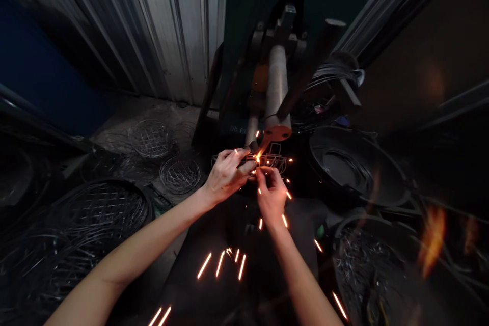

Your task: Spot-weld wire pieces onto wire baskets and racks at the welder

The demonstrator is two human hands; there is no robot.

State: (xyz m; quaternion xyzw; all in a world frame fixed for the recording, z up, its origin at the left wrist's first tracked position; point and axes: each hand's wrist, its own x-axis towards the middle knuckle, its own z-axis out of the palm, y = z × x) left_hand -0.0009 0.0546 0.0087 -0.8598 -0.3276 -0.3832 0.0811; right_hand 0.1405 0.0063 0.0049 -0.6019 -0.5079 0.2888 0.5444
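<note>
A wire basket or rack (pixel 280 164) of thin metal rods sits at the tips of a spot welding machine (pixel 278 86). Bright sparks fly from the contact point between the electrodes. My left hand (pixel 230 173) is closed on the left side of the wire rack, its fingers close to the glowing spot. My right hand (pixel 272 191) pinches at the near side, just below the sparks; the small piece between its fingertips is too dark to make out. Part of the rack is hidden behind both hands.
Round wire grids (pixel 180 174) lie on the floor to the left, with a large basket of wire pieces (pixel 110 206) nearer. A black round tub (pixel 359 163) stands right, and a container of small metal wire parts (pixel 362 260) sits nearer. Sparks fall over my dark-covered lap.
</note>
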